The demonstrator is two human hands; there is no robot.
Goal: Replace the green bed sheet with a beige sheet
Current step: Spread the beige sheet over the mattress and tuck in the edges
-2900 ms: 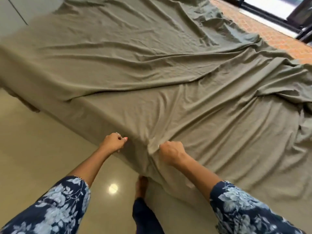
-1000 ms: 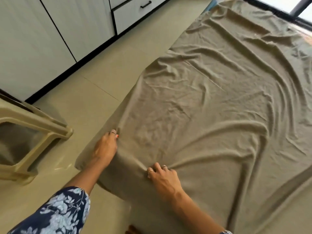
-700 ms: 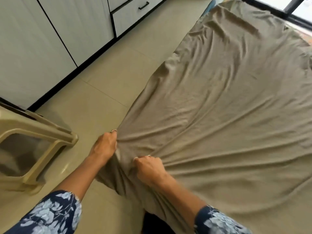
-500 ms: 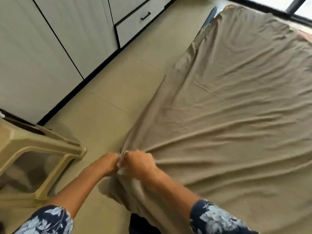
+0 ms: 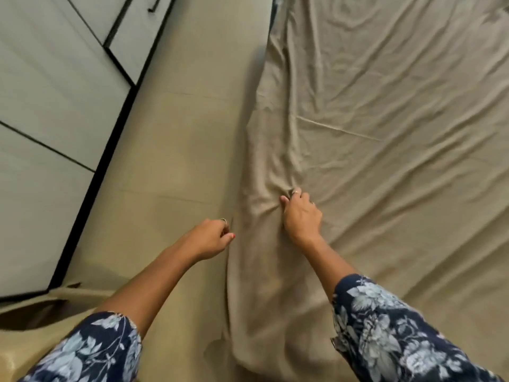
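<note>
The beige sheet (image 5: pixel 385 133) lies spread over the bed, wrinkled, with its left side hanging down toward the floor. My right hand (image 5: pixel 301 213) rests on top near the bed's left edge, and its fingers pinch a bunched fold of the sheet. My left hand (image 5: pixel 210 238) is at the hanging side of the sheet, fingers curled against the cloth's edge; whether it grips the cloth is unclear. No green sheet is in view.
A tiled floor (image 5: pixel 179 133) runs between the bed and white cabinet doors (image 5: pixel 55 92) with black trim on the left. A beige plastic stool (image 5: pixel 33 321) stands at the lower left, partly out of frame.
The view has swung down along the bed's left side. My hands, bunched together at the corner before, have separated; the right has slid forward along the edge.
</note>
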